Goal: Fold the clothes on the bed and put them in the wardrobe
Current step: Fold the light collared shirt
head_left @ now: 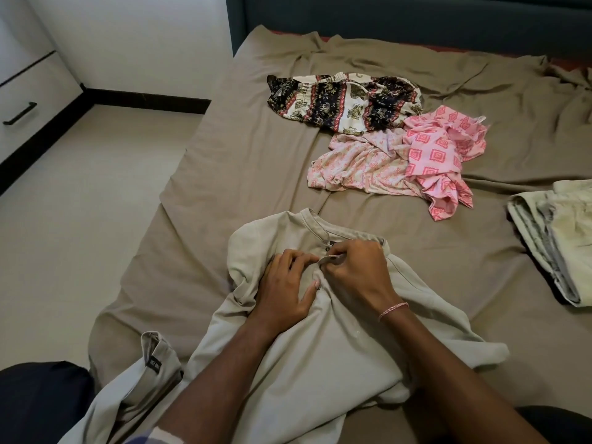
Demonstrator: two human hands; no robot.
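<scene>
A beige collared shirt [320,354] lies spread on the near part of the bed, collar away from me. My left hand [285,288] rests on the chest of the shirt, its fingertips at the button placket. My right hand [355,272] pinches the placket edge just below the collar, beside a dark button. Farther up the bed lie a black-and-white patterned garment [339,102], a pale pink floral garment [355,166] and a brighter pink diamond-print garment [439,155], all crumpled. A folded pale green garment [557,232] sits at the right edge.
The bed has a brown sheet [224,174] and a dark teal headboard [416,20]. White drawers with a black handle [19,113] stand at far left across the tiled floor [80,203]. A dark cushion-like shape [38,402] is at lower left.
</scene>
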